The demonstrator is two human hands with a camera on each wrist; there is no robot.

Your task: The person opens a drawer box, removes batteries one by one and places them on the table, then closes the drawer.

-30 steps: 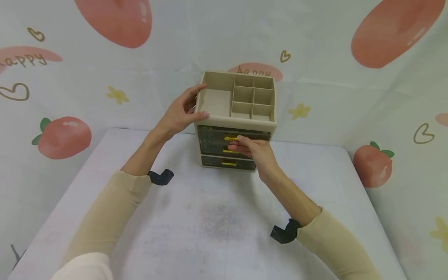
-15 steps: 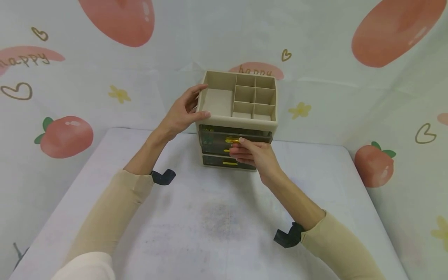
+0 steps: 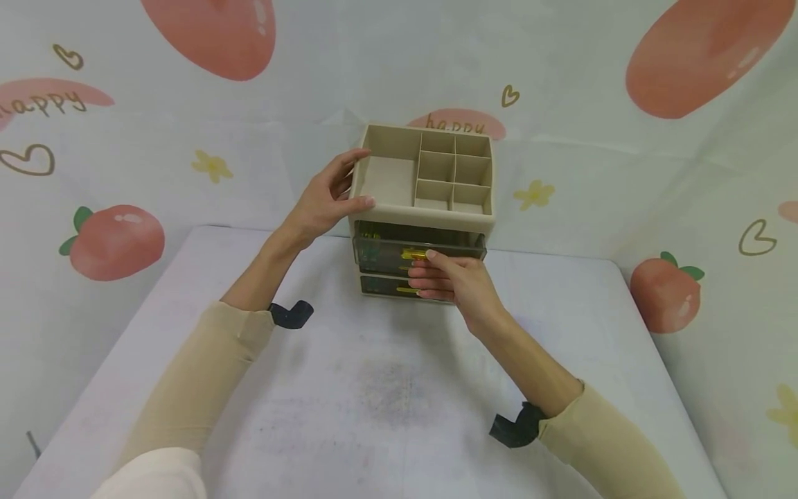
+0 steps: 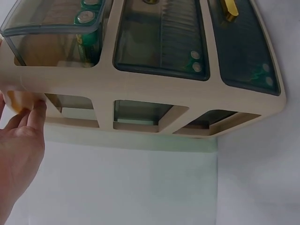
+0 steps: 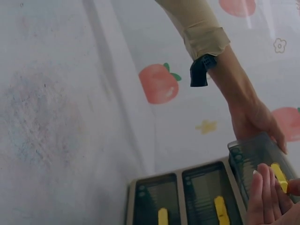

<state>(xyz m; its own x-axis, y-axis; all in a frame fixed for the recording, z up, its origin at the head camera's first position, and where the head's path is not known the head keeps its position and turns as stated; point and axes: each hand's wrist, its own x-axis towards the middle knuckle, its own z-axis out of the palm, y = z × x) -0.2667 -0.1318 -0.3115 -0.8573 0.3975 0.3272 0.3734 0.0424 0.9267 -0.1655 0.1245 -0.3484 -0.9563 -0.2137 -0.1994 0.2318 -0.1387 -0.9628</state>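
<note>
A beige desk organizer point(image 3: 430, 220) with smoky see-through drawers stands at the back of the table. My left hand point(image 3: 321, 204) holds its upper left side, thumb on the front rim and fingers toward the back. My right hand point(image 3: 464, 284) pinches the yellow handle point(image 3: 411, 254) of the top drawer point(image 3: 383, 251), which stands partly pulled out. Two lower drawers are closed; in the right wrist view their yellow handles show, among them the middle drawer's handle point(image 5: 221, 211). Inside the top drawer, the left wrist view shows green batteries point(image 4: 88, 42) in one corner.
The organizer's top has one large compartment point(image 3: 389, 181) and several small ones point(image 3: 434, 168). A white-covered table point(image 3: 349, 388) spreads out in front. Behind and beside it hangs a white cloth point(image 3: 299, 83) printed with peaches. Black mounts, such as one point(image 3: 519, 426), sit at the wrists.
My right hand has drawn the top drawer a little farther out toward me. The left hand keeps its hold on the organizer's upper left side.
</note>
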